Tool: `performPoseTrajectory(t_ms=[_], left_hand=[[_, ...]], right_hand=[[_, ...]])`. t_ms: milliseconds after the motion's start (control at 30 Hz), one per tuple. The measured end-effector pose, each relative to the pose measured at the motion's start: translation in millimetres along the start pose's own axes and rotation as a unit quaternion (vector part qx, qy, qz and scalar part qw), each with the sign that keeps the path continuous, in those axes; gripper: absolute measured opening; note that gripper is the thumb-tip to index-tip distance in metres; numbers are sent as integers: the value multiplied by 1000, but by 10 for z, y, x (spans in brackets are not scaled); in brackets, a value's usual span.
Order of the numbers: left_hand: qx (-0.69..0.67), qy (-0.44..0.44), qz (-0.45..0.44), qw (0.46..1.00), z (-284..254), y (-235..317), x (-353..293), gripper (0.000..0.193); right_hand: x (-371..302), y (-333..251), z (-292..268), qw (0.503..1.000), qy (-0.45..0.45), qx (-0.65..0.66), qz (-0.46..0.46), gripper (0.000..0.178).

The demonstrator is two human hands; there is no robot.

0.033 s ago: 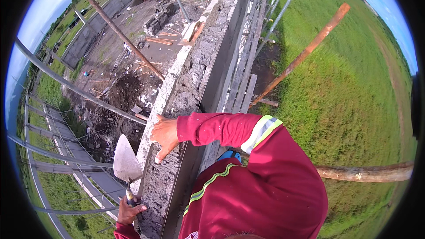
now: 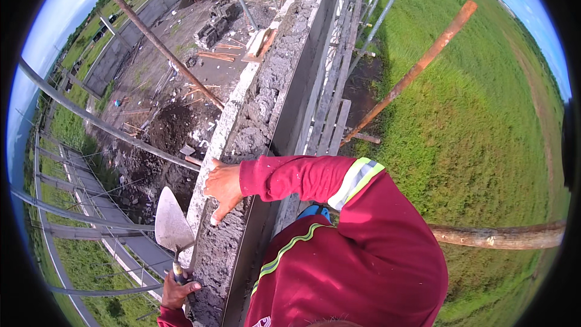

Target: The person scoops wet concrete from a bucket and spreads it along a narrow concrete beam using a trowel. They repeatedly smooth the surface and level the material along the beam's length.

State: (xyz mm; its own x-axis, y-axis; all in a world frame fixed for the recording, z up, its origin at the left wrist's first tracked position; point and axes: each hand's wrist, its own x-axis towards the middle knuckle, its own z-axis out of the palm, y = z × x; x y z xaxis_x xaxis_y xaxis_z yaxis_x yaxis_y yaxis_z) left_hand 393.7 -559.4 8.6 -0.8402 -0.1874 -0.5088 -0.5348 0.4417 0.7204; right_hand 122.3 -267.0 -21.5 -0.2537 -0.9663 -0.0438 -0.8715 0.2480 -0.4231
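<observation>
My left hand, low at the left, is closed around the handle of a pointed trowel. Its grey blade points up and away beside the wall's left face. On top of the long wall lies rough grey mortar. My right hand rests across the wall's left edge with the fingers spread and the thumb on the mortar; it holds nothing. The right arm in its dark red sleeve reaches across the wall from the right.
Slatted wooden scaffold planks run along the wall's right side. A wooden pole slants out over the grass, and a log juts out at the right. Metal pipes cross at the left above rubble. Farther along the wall lies a wooden float.
</observation>
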Motion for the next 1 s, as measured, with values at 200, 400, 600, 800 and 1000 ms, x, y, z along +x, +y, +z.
performPoseTrajectory(t_ms=[200,400,600,800,1000], left_hand=[[-114,-32,6,993,20,147,147,65],[-223,-40,53,972,377,633,824,59],[-301,-133,24,944,694,931,1436,46],[-304,-185,15,935,810,1036,1573,53],[-300,-176,20,937,805,952,1662,57]], right_hand=[[48,16,71,1000,1,-3,-2,81],[57,-10,92,1000,16,14,4,89],[26,-31,88,999,31,14,20,94],[67,-10,153,997,71,18,2,92],[92,31,106,993,87,76,14,88]])
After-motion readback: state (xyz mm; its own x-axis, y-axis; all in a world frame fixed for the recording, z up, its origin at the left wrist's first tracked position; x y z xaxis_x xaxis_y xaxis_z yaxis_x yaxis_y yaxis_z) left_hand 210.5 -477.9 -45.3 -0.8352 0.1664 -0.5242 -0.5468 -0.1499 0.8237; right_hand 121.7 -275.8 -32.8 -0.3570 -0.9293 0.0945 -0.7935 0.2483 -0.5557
